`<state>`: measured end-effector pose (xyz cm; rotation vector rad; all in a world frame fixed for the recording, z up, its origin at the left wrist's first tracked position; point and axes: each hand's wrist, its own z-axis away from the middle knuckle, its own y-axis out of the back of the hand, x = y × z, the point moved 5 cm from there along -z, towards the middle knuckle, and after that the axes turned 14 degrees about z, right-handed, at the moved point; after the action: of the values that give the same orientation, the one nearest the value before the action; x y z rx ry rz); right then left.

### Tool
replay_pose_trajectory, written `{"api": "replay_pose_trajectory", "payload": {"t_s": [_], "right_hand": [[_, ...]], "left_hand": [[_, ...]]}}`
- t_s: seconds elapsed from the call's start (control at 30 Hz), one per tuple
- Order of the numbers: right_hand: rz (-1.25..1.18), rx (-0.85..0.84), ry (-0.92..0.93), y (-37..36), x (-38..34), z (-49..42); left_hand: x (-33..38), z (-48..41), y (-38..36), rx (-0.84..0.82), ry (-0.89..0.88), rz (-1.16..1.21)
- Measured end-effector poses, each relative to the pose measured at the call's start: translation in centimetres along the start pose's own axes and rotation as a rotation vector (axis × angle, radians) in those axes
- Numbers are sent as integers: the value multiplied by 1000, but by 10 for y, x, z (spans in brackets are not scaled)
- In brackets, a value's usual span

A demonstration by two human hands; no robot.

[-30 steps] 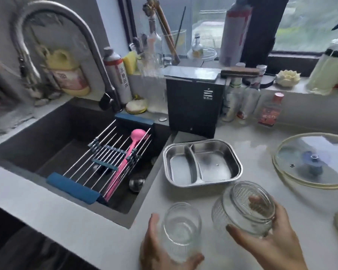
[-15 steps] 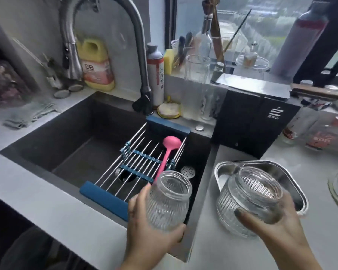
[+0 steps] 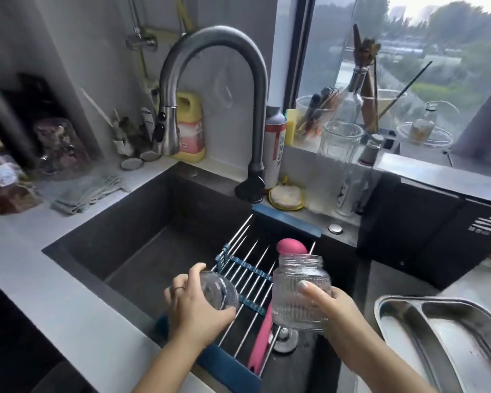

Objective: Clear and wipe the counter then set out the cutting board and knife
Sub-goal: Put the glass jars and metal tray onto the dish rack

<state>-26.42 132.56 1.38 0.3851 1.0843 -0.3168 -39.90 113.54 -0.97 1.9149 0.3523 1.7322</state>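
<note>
My left hand [image 3: 194, 306] grips a small clear glass jar [image 3: 220, 290], tipped on its side over the blue wire drying rack [image 3: 247, 276] that spans the dark sink [image 3: 142, 245]. My right hand [image 3: 333, 307] holds a ribbed glass jar [image 3: 299, 293] upright above the rack's right side. A pink spoon [image 3: 291, 246] lies on the rack, partly hidden behind the ribbed jar. A cleaver blade [image 3: 437, 173] rests on top of the black appliance [image 3: 425, 231] at the right. No cutting board is in view.
A steel divided tray [image 3: 448, 341] sits on the pale counter at lower right. The curved faucet [image 3: 210, 89] arches over the sink. Bottles, jars and utensil holders crowd the window ledge [image 3: 338, 137]. A folded cloth [image 3: 85, 191] lies on the counter left of the sink.
Both hands lifted their jars from the counter and carried them left over the sink rack. The left jar has tipped onto its side. The view swung left.
</note>
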Motion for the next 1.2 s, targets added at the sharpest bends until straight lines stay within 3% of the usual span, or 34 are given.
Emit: {"api": "replay_pose_trajectory", "payload": {"t_s": [0.3, 0.5, 0.8, 0.97, 1.2], "right_hand": [[98, -120, -143, -26, 4, -60], [576, 101, -58, -17, -10, -102], [1385, 82, 69, -33, -50, -176], [1482, 140, 246, -49, -63, -202], [1417, 180, 370, -49, -72, -228]], "left_hand": [[-26, -23, -26, -81, 13, -84], [-36, -21, -33, -36, -18, -25], [-30, -21, -38, -75, -28, 129], [-23, -28, -45, -81, -57, 193], [-10, -40, -48, 31, -152, 272]]}}
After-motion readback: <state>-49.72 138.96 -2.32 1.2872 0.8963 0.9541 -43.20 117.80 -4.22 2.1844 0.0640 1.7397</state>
